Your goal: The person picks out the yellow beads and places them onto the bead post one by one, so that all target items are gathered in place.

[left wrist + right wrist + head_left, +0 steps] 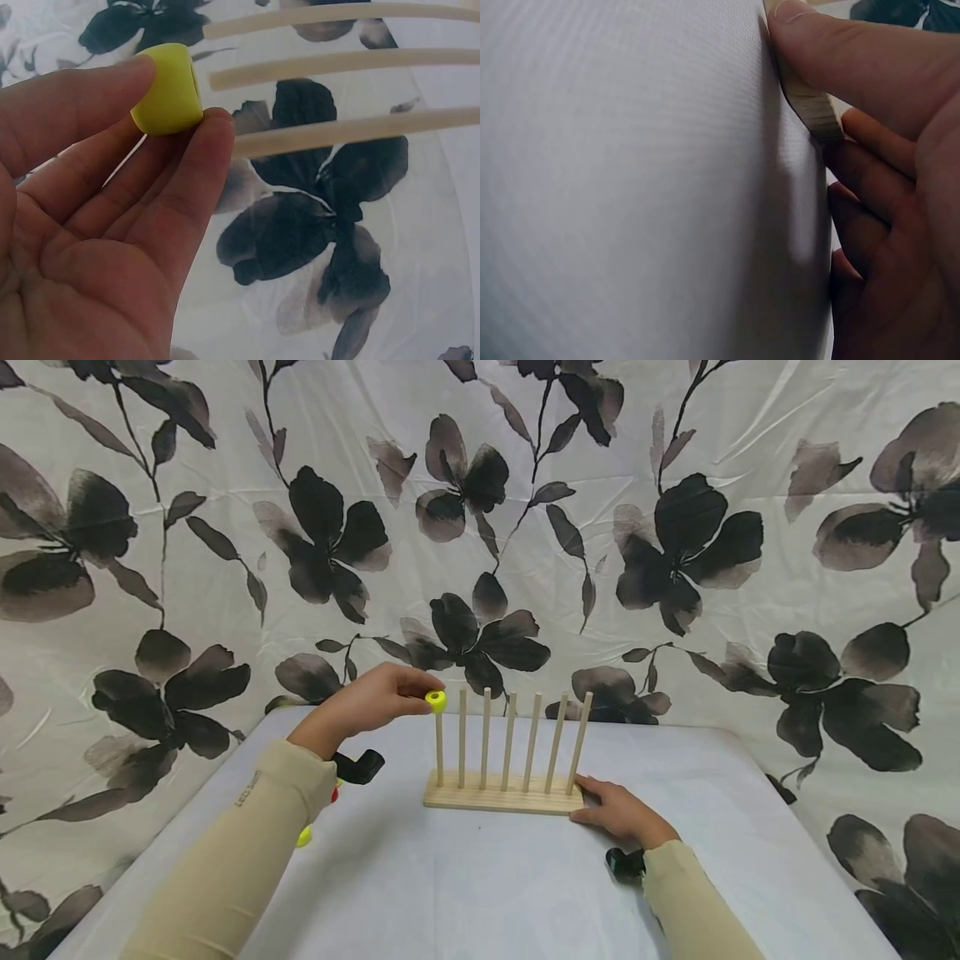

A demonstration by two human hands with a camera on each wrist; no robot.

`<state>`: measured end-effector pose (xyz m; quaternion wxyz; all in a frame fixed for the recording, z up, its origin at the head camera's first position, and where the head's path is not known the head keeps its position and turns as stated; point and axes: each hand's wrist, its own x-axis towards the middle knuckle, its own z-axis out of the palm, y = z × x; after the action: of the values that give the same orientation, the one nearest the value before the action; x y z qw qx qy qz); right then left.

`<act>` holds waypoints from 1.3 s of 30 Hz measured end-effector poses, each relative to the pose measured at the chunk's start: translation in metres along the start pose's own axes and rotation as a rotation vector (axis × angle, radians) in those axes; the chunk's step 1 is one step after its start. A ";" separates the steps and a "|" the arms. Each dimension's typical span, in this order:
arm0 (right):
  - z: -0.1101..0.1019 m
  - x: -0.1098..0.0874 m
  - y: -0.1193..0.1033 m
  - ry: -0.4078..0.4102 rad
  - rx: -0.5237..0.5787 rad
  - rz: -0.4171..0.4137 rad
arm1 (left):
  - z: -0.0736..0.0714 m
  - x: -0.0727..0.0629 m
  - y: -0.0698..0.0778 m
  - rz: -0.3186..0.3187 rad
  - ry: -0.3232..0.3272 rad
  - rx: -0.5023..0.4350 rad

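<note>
My left hand (375, 700) pinches a yellow ring-shaped bead (436, 701) between thumb and fingers. The bead is right at the top of the leftmost peg (439, 747) of a wooden peg rack. In the left wrist view, the bead's (166, 94) holed end faces the pegs (337, 64). Several bare upright pegs stand in a row along the rack's flat base (502, 797). At the base's right end, my right hand (622, 814) grips the corner, with the thumb on the near edge. The right wrist view shows this thumb and the curled fingers around the base end (814, 112).
The rack stands on a white-covered table (480, 885). Left of it, partly behind the left sleeve (232, 843), lie a yellow piece (303, 836) and a red piece (334, 794). A floral cloth (577, 568) hangs behind the table.
</note>
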<state>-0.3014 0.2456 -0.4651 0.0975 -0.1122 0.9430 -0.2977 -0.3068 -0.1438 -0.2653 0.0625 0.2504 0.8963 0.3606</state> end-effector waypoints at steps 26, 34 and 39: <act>-0.004 0.001 -0.002 -0.010 -0.003 0.039 | 0.033 0.033 0.024 0.034 0.061 -0.122; -0.003 0.003 -0.002 -0.002 0.016 0.056 | 0.038 0.038 0.030 0.042 0.073 -0.157; -0.001 0.003 -0.002 0.003 0.021 0.054 | 0.043 0.042 0.035 0.055 0.079 -0.168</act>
<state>-0.3038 0.2437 -0.4629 0.1054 -0.0855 0.9427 -0.3049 -0.3169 -0.0754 -0.2703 0.0381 0.2543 0.8576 0.4455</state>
